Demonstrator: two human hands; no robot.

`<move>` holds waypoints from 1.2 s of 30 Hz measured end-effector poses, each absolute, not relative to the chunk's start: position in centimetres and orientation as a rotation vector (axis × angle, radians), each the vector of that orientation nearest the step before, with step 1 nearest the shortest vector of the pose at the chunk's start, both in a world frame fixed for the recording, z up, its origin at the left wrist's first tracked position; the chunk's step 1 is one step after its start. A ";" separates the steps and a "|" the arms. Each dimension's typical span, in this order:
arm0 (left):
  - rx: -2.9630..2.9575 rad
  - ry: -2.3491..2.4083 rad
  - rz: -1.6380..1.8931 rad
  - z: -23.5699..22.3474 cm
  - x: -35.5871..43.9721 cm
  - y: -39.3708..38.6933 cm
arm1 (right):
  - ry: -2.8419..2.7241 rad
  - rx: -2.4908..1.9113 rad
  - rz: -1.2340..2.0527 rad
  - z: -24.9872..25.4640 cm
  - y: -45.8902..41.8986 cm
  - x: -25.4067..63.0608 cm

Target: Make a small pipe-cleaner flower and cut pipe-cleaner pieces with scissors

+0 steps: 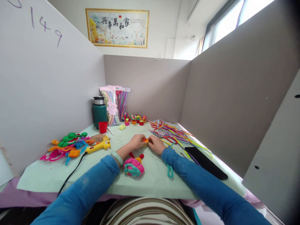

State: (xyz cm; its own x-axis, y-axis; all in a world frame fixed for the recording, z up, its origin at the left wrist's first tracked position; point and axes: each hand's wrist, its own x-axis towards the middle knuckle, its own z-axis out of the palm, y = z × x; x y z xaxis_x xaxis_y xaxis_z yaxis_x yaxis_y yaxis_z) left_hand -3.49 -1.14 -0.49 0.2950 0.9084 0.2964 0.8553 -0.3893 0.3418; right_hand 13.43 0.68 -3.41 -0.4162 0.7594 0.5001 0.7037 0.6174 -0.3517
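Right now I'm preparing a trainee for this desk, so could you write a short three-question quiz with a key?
1. True or false: the yellow glue gun lies nearer the left hand than the right hand.
2. What colour is the cup in front of the bottle?
3. Where is the small orange-and-yellow piece? A) in the cup; B) between the hands; C) behind the bottle.

Key: 1 true; 2 red; 3 B.

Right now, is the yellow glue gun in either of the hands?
No, the yellow glue gun lies apart from the left hand and right hand, whose fingertips meet at a small orange piece.
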 end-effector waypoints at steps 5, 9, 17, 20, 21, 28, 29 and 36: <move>2.368 1.646 0.717 -0.7 -3.5 -1.1 | -2.219 -1.164 0.137 -3.4 0.8 13.5; 2.310 1.661 0.763 -0.7 -3.7 -1.2 | -2.228 -1.173 0.126 -3.3 0.8 13.6; 2.519 1.619 0.654 -0.4 -3.7 -1.8 | -2.273 -1.207 0.021 -3.2 0.6 13.5; 2.573 1.666 0.600 -0.4 -3.5 -1.9 | -2.281 -1.207 0.003 -3.2 0.6 13.5; 2.592 1.675 0.587 -0.4 -3.5 -2.0 | -2.282 -1.205 -0.003 -3.2 0.6 13.5; 2.732 1.642 0.666 0.0 -3.2 -2.5 | -2.237 -1.233 -0.015 -3.0 0.4 13.4; 2.715 1.649 0.674 0.1 -3.2 -2.6 | -2.222 -1.249 -0.017 -3.0 0.3 13.4; 2.722 1.702 0.522 0.2 -2.8 -2.9 | -2.271 -1.368 -0.015 -1.7 0.2 14.4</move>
State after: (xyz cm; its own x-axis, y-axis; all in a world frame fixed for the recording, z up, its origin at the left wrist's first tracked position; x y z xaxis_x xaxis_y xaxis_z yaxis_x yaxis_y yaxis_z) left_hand -2.84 -2.92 0.22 0.4028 0.8553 0.3258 0.8909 -0.4480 0.0746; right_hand 14.41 0.22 -1.72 -0.3809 0.8291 0.4092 0.8345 0.4989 -0.2340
